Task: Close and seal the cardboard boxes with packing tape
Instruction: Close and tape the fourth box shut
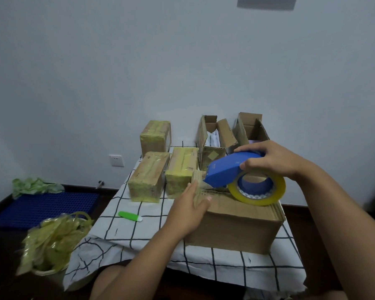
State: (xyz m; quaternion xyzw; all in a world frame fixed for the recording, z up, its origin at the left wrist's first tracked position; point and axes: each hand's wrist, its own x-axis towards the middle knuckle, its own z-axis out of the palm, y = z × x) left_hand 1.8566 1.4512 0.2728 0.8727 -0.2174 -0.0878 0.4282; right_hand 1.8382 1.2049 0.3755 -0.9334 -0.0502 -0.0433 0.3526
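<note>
Right hand (273,161) is clamped over the top of the blue tape dispenser (227,169), fingers curled round its housing, with the yellow tape roll (258,191) resting on the lid of the nearest box (234,224). That box sits at the front of the checked cloth (139,232), right in front of the person. The dispenser's nose points left, toward the box's left end, so its long axis runs along the top of the box, left to right — presumably lined up with the seam.

Left hand (191,211) is flat against that left end, fingers straight and together, pressing the loose tape (198,187) down over the corner. Looks like it's anchoring the strip so the dispenser has something to pull against.

Behind, three wrapped boxes (147,178) stand clustered on the left, apparently finished, and two open boxes (214,139) wait at the back with flaps up. Sorted that way, I'd guess: done on one side, waiting on the other. A green cutter (130,216) lies on the cloth, near the left hand, untouched.
</note>
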